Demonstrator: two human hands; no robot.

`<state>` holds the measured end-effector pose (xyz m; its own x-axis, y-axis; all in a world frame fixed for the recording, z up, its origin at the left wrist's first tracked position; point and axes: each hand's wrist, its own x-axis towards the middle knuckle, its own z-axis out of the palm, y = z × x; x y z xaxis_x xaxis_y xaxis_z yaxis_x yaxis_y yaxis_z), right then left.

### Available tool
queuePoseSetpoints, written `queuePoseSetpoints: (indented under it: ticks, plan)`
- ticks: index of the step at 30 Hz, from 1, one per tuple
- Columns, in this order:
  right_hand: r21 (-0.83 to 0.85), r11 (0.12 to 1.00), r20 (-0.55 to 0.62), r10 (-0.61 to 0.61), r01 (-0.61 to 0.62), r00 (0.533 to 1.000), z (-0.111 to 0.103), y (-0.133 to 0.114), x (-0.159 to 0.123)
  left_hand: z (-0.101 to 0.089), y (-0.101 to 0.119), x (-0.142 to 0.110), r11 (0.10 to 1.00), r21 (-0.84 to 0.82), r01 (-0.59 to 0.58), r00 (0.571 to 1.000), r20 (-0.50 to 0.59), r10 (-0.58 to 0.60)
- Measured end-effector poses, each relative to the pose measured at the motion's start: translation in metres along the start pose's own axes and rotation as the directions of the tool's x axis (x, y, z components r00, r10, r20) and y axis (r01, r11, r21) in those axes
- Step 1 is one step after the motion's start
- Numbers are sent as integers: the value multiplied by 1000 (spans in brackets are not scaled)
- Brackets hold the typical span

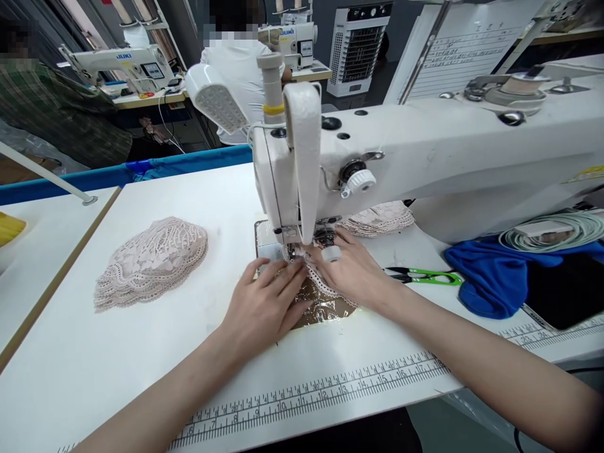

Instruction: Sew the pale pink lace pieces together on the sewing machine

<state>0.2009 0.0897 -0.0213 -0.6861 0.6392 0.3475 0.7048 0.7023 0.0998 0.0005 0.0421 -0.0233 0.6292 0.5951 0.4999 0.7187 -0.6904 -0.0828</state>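
Observation:
Under the needle area of the white sewing machine (302, 157) lies a pale pink lace piece (325, 286), its scalloped edge running toward me. My left hand (267, 299) rests flat in front of the presser foot, fingers stretched out and fingertips at the lace. On the other side, my right hand (352, 267) lies over the lace with its fingers extended, partly hidden behind the machine's parts. A stack of lace pieces (153, 261) sits on the table to the left. More lace pieces (377, 218) lie behind my right hand, under the machine arm.
Green-handled thread snips (431, 277) lie right of my right hand. Beyond are a blue cloth (493, 277), a coiled pale cord (552, 231) and a dark phone-like device (566, 286). A printed ruler (302, 402) runs along the table's front edge. Two people sit at machines behind.

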Motion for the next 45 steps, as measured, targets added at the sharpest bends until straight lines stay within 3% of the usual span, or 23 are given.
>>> queuePoseSetpoints:
  ticks: [3, 7, 13, 20, 28, 32, 34, 38, 42, 45]
  plan:
    - [12, 999, -45, 52, -52, 998, -5, 1, -2, -7, -4, 0, 1000, -19, -20, 1000, -10, 20]
    - [45, 995, -62, 90, -87, 994, -11, 4, -5, -18, -15, 0, 989, 139, 56, 991, -125, -38]
    - [66, 998, 49, 8, -11, 999, 2, 8, 1, -6, 4, -3, 1000, -27, -6, 998, 70, 8]
    - [93, 990, 78, 96, -103, 992, 9, 1, 7, -3, 9, -3, 999, -36, 14, 998, 62, -11]
    - [-38, 999, -89, 0, -3, 996, 2, 11, 1, -22, 0, 0, 981, 195, -13, 996, -83, 30]
    - [17, 997, -91, -75, 77, 993, 0, 14, -6, -17, 2, -2, 992, 110, 57, 997, 41, -62]
    - [62, 993, -62, -93, 97, 994, -2, 11, -9, -13, -5, -5, 984, 152, 97, 986, 119, -115]
    - [205, 974, -58, -82, 92, 995, -8, -2, -15, -13, -25, -9, 961, 248, 124, 980, 118, -157]
    - [210, 968, -73, -121, 134, 990, -7, -13, -17, -12, -23, -6, 983, 89, 161, 985, 48, -166]
    - [200, 970, -102, -120, 138, 988, -3, -15, -18, -6, -14, -4, 984, -37, 176, 977, 128, -170]
